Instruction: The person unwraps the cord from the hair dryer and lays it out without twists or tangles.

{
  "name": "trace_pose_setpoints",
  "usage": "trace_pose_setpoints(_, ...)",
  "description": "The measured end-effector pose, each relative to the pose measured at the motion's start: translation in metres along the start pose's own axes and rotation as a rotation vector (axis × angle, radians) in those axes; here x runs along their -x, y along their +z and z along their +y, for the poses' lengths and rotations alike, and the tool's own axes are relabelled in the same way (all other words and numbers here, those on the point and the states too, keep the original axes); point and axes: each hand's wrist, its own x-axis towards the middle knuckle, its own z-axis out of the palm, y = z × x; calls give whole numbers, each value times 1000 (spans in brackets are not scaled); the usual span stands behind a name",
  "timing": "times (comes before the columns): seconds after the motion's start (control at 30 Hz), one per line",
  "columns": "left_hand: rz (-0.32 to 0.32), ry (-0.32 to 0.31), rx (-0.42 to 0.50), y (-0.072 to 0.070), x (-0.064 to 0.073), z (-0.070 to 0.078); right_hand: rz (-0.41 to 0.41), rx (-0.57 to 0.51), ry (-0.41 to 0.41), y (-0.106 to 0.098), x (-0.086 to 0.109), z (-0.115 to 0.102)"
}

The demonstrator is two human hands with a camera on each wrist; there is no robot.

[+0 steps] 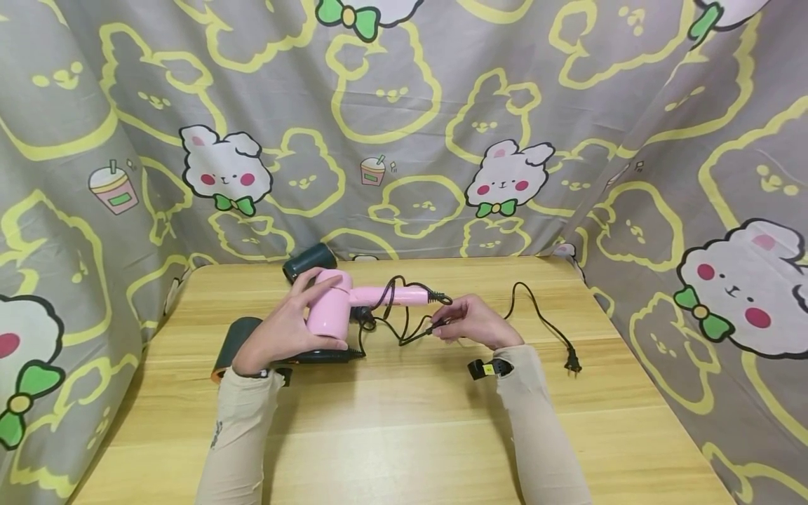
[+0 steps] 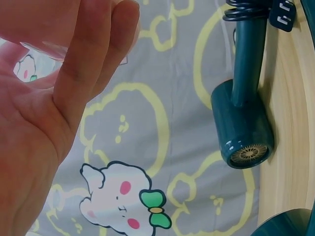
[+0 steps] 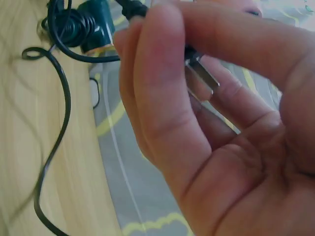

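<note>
My left hand (image 1: 280, 330) grips the barrel of a pink hair dryer (image 1: 328, 315), thumb near its lower end and fingers at its upper end. The pink handle points right, with a black cord looped about it. Beyond that handle, my right hand (image 1: 473, 322) pinches a black two-prong plug; its metal prongs (image 3: 204, 76) show between the fingers in the right wrist view. Behind the pink dryer lies a dark green hair dryer (image 1: 309, 261), cord coiled at its handle. Another dark green hair dryer (image 1: 236, 344) lies beside my left wrist, partly hidden by the hand.
A second black plug (image 1: 572, 361) lies on the right side of the wooden table (image 1: 391, 435), its cord (image 1: 536, 305) running back toward my right hand. A patterned grey curtain (image 1: 404, 105) hangs behind the table and along both sides.
</note>
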Motion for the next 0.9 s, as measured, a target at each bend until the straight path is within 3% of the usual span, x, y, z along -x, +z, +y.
trace_pose_setpoints(0.17, 7, 5, -3, 0, 0, 0, 101, 6, -22, -4, -2, 4)
trace_pose_setpoints(0.63, 8, 18, -8, 2, 1, 2, 309, 71, 33, -1, -10, 13)
trace_pose_setpoints(0.9, -4, 30, -8, 4, 0, 4, 471, -13, -65, -1, -14, 14)
